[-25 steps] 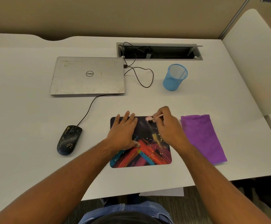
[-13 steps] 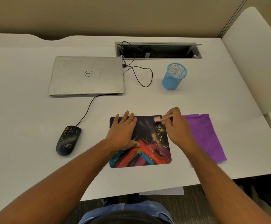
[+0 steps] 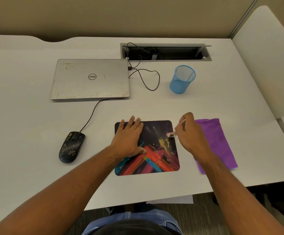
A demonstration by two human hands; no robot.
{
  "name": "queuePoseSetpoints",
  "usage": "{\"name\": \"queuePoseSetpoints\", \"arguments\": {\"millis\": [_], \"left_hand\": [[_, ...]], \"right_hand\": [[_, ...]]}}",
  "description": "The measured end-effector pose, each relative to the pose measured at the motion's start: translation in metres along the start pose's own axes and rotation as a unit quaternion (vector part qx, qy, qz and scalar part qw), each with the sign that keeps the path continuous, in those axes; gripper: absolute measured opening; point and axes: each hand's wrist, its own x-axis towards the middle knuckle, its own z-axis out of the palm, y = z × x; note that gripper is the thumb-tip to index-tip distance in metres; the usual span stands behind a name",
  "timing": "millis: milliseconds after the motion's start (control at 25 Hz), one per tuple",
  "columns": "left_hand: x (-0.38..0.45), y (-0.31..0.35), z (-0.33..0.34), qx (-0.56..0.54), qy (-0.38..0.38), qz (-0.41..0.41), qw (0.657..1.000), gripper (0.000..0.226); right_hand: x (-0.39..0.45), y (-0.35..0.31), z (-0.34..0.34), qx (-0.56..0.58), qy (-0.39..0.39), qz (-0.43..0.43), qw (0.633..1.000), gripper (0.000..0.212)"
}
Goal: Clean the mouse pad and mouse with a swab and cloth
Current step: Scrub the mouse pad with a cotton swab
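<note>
A colourful mouse pad (image 3: pixel 156 158) with yellow specks lies on the white desk in front of me. My left hand (image 3: pixel 129 141) lies flat on its left half, fingers straight. My right hand (image 3: pixel 189 134) pinches a thin swab (image 3: pixel 170 134) whose pink tip touches the pad near its right edge. A black wired mouse (image 3: pixel 71 146), also speckled, sits to the left of the pad. A purple cloth (image 3: pixel 217 143) lies to the right, partly under my right forearm.
A shut silver laptop (image 3: pixel 90 78) lies at the back left, with the mouse cable (image 3: pixel 90 116) running to it. A blue mesh cup (image 3: pixel 182 79) stands at the back right. An open cable tray (image 3: pixel 165 51) is set into the desk (image 3: pixel 27 124) behind.
My right hand has carried the swab tip from the pad's top middle to the right and then down along the right edge. My left hand has stayed flat on the pad.
</note>
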Motion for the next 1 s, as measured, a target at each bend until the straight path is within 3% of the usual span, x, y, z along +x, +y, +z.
{"name": "queuePoseSetpoints", "arguments": {"millis": [160, 400, 560, 800, 1000], "left_hand": [[0.0, 0.0, 0.001, 0.003, 0.001, 0.001, 1.0, 0.117], [0.001, 0.0, 0.002, 0.004, 0.0, -0.001, 1.0, 0.117], [0.001, -0.002, 0.003, 0.0, 0.001, 0.002, 1.0, 0.118], [0.001, -0.001, 0.002, 0.002, -0.002, 0.005, 1.0, 0.118], [0.001, -0.001, 0.002, 0.003, -0.002, 0.005, 1.0, 0.118]], "right_hand": [[0.001, -0.002, -0.007, 0.066, 0.053, -0.021, 0.996, 0.012], [-0.007, 0.0, 0.0, -0.01, -0.001, -0.002, 1.0, 0.013], [-0.003, -0.01, -0.002, 0.081, 0.03, -0.027, 0.996, 0.009], [-0.008, -0.002, 0.007, 0.029, -0.049, -0.008, 0.998, 0.011], [-0.004, -0.003, -0.003, 0.115, 0.033, -0.019, 0.993, 0.013]]}}
